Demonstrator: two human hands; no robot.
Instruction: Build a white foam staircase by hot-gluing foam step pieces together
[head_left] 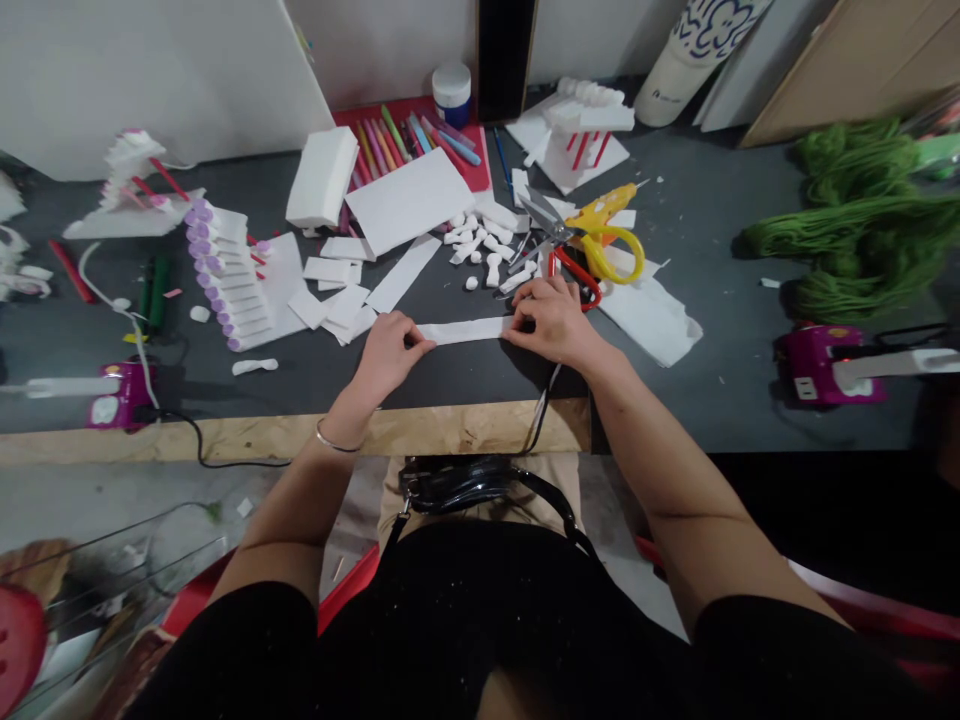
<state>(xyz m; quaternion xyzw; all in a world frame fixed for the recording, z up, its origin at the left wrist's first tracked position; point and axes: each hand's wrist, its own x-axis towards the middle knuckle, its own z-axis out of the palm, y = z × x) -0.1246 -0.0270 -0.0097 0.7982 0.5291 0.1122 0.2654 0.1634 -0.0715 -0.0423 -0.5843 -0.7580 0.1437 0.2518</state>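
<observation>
A narrow white paper strip (pixel 465 330) runs level between my two hands, just over the dark tabletop. My left hand (pixel 386 355) pinches its left end between thumb and fingers. At the other end, my right hand (pixel 551 318) has its fingers closed on the strip. Right behind the right hand lie red-handled scissors (pixel 587 288) and yellow-handled scissors (pixel 611 245). Small white twisted pieces (pixel 480 235) are heaped beyond the strip. Cut white rectangles (pixel 345 305) and a longer white strip (pixel 405 272) lie beyond my left hand.
White step-like models with purple ends (pixel 225 275) stand at left; another white model (pixel 592 120) is at the back. Colored pens (pixel 390 135) lie near a jar (pixel 451 95). Green yarn (pixel 862 230) is at right. Purple glue-gun-like devices or sockets (pixel 821 365) sit near the edge.
</observation>
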